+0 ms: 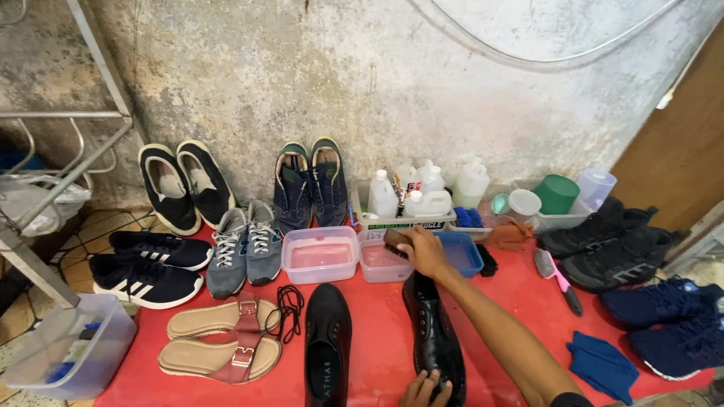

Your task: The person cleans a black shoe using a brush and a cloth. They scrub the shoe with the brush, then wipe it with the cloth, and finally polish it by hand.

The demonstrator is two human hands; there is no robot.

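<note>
My right hand reaches forward and grips a dark brush over a small clear tub holding pinkish liquid. At the bottom edge, my left hand holds the heel end of a black leather shoe lying on the red mat, under my right forearm. Its partner, another black leather shoe, lies just to the left. A larger clear tub and a blue tub flank the small one.
Tan sandals, loose black laces, grey sneakers and dark sneakers fill the left. White bottles stand by the wall. A pink-handled brush, blue cloth, black sneakers and blue sneakers lie right. Metal rack and plastic box at left.
</note>
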